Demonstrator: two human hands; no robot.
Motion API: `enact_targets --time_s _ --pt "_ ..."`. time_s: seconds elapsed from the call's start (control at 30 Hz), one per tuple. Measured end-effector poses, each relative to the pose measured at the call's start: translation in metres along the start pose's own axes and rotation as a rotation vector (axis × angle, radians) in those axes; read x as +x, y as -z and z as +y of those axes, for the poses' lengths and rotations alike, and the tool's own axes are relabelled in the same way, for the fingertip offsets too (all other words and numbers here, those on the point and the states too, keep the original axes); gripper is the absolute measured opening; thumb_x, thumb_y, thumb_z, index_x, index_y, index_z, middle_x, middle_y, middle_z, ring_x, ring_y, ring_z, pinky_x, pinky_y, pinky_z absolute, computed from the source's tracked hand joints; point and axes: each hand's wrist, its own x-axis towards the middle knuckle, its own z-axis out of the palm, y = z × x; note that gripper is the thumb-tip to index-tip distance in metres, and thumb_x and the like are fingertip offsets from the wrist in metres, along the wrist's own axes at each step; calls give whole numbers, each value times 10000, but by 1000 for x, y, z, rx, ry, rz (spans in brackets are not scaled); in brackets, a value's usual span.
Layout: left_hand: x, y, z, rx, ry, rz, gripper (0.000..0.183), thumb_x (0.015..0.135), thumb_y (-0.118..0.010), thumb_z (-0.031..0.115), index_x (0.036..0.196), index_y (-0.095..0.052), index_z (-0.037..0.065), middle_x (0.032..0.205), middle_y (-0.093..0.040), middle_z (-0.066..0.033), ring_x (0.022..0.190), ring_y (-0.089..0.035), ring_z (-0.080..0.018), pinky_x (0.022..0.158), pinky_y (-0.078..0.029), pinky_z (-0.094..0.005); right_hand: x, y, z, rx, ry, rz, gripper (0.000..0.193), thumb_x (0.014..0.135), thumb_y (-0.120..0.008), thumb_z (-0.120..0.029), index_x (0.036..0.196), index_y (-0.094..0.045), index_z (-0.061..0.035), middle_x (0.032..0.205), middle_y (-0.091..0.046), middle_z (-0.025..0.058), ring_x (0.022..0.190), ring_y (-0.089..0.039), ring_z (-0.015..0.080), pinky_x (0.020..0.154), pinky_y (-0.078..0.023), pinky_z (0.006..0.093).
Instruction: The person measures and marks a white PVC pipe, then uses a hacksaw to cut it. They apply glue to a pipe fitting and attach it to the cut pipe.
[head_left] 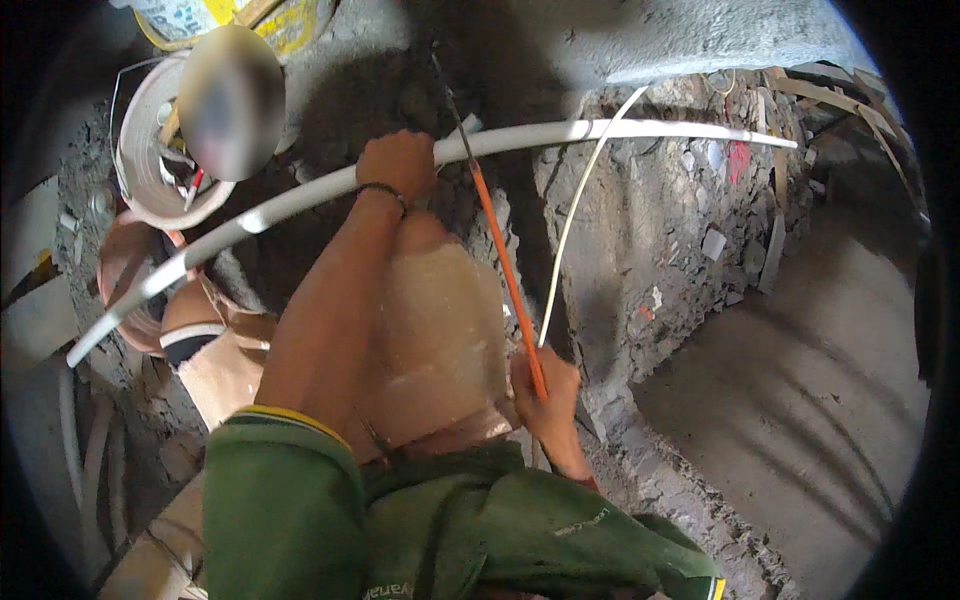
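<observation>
Rough grey rubble (pixel 675 225), strewn with pale chips, fills the ground toward 2 o'clock and gives way to a smoother, shadow-streaked floor (pixel 790 380) between 3 and 4 o'clock. At 1 o'clock a pale, coarse-surfaced slab (pixel 720 40) runs along the upper edge, and bent wooden strips (pixel 835 95) lie at 2 o'clock. Over at 10 o'clock stands a whitish bucket (pixel 133 170) with several items inside, a blurred oval patch covering part of it; a yellow-and-white container (pixel 295 35) sits past it at 11 o'clock.

Across the upper half stretches a long white pipe (pixel 300 198), bowed by the lens, with one end at 9 o'clock and the other at 2 o'clock. The left hand (pixel 397 163), just inside 11 o'clock, is closed in a fist around it, palm side down; a dark band (pixel 381 187) circles that wrist, and the forearm leaves a green sleeve (pixel 285 490) with yellow trim at 7 o'clock.

The right hand (pixel 548 395), at 5 o'clock, grips the near end of an orange saw (pixel 499 243) firmly. Its thin dark front part points toward 12 o'clock and crosses the pipe just beside the left fist; shadow there makes contact hard to confirm. A slender cream tube (pixel 572 212) slants from 1 o'clock down to the right hand.
</observation>
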Motion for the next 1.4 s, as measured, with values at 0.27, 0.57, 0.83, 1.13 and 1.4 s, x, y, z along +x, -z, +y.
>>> enact_targets --time_s 0.27,0.57,0.83,1.13,1.4 --pt "4 3 18 -52 -14 10 202 853 -659 232 1002 -763 144 957 -746 -116 888 -738 -314 790 -589 -442 142 -39 -7 136 162 313 196 916 -669 -207 848 -631 -26 637 -575 172 571 -585 364 527 -439 424" --pt "5 -2 -3 -89 -5 -29 218 861 -623 213 1020 -743 123 986 -735 -149 891 -732 -328 798 -584 -466 38 -14 10 109 89 159 178 918 -632 -143 1001 -659 12 745 -633 185 583 -613 332 535 -462 376" --pt "-1 4 -4 -93 9 -67 220 844 -674 222 1024 -748 120 1003 -744 -120 912 -739 -292 801 -585 -435 81 -22 -14 62 100 100 283 886 -665 -159 1114 -666 9 758 -656 206 646 -662 373 571 -514 412" --pt "8 2 3 -35 -44 -58 232 825 -663 227 997 -752 98 976 -746 -143 902 -736 -309 802 -585 -442 132 -19 -13 112 198 250 117 872 -682 -96 934 -679 3 685 -627 199 577 -639 358 518 -473 403" --pt "9 5 -9 25 -156 64 366 829 -696 323 1109 -617 101 926 -728 -140 848 -728 -329 740 -581 -470 25 9 -1 167 214 385 115 814 -714 -38 823 -601 -16 628 -567 116 490 -556 262 492 -437 339"
